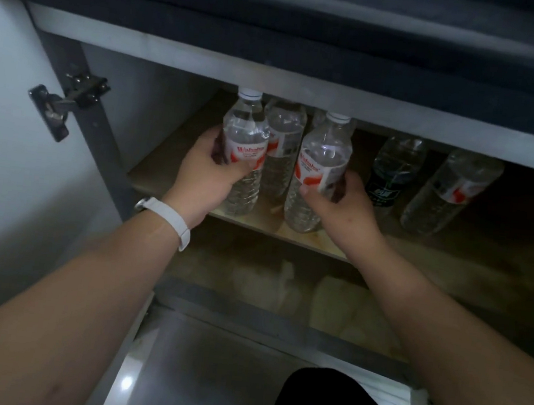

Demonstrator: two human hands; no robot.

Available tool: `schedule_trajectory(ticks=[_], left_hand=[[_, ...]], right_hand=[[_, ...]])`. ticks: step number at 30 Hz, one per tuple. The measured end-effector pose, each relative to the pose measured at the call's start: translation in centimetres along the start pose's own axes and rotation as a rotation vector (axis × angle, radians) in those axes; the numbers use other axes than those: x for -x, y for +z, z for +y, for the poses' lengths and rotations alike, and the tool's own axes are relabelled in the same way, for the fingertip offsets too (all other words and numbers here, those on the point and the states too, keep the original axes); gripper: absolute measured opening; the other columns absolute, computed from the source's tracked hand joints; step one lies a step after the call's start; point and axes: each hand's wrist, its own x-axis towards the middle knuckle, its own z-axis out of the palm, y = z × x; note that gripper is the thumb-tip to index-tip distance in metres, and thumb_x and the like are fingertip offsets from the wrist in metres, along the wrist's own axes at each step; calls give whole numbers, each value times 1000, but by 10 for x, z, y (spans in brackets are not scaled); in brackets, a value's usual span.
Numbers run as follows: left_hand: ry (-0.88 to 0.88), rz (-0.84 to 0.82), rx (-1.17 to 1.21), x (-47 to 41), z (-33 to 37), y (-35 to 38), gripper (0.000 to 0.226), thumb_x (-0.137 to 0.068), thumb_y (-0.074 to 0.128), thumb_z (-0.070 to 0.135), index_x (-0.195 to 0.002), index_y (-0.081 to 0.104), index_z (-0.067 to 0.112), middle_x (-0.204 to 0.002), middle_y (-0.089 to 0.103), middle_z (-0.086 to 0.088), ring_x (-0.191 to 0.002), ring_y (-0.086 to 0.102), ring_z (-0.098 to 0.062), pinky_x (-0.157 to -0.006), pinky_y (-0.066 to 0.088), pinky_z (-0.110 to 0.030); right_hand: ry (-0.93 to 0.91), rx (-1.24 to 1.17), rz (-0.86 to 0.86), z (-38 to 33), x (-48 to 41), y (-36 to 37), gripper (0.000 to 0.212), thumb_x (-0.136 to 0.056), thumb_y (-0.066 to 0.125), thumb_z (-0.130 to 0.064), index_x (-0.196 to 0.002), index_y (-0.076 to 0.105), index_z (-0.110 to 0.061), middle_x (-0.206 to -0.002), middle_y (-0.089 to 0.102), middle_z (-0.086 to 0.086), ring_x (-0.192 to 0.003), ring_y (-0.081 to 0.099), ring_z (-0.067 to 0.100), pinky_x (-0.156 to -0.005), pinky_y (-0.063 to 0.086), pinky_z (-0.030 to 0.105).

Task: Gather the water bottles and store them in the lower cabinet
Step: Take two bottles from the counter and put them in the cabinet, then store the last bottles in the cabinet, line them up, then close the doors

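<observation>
Grey lower cabinet open, door swung out beyond the left hand, wooden shelf under both hands. Left hand, white band at the wrist, wrapped around a clear red-labelled bottle standing upright at the shelf's front; right hand closed likewise around a second red-labelled bottle, upright, just beside the first. Between and behind the hands, a third bottle; past the right hand, well apart from it, a dark-labelled bottle and another red-labelled one at the far edge.
</observation>
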Motion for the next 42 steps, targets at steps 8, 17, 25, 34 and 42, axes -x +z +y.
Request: schedule_trajectory(ticks=[8, 17, 25, 34, 42], left_hand=[[130, -33, -248, 49, -16, -9, 59, -92, 71, 30, -145, 44, 34, -128, 50, 32, -114, 46, 18, -94, 34, -10], [268, -121, -494, 94, -14, -19, 52, -91, 65, 37, -140, 56, 22, -139, 56, 8, -131, 49, -9, -108, 37, -26], [255, -344, -853, 142, 72, -36, 55, -91, 48, 48, -136, 59, 19, -142, 55, -5, -122, 54, -31, -102, 46, -47], [375, -392, -1019, 185, 224, -75, 46, -90, 51, 42, -123, 67, 15, -133, 62, -11, -122, 57, -34, -102, 45, -48], [468, -452, -1049, 222, 358, -115, 46, -93, 48, 46, -131, 62, 23, -137, 59, -6, -127, 53, -28, -104, 45, -46]], right_hand=[[-153, 283, 41, 13, 45, -26, 54, -90, 60, -50, -138, 46, -30, -128, 54, -15, -117, 52, 7, -97, 47, 35], [-433, 702, -169, 7, 77, -40, 57, -89, 41, -56, -133, 54, -23, -135, 54, -3, -121, 50, 19, -95, 48, 42], [-438, 907, -248, -76, 118, -84, 51, -85, 47, -52, -120, 65, -19, -125, 61, 7, -110, 59, 30, -80, 51, 41], [-340, 1017, -394, -217, 175, -165, 50, -87, 43, -56, -121, 63, -25, -127, 60, 4, -117, 57, 27, -94, 48, 43], [-267, 1055, -376, -341, 236, -235, 55, -91, 40, -59, -130, 57, -25, -133, 57, 3, -122, 53, 25, -99, 45, 44]])
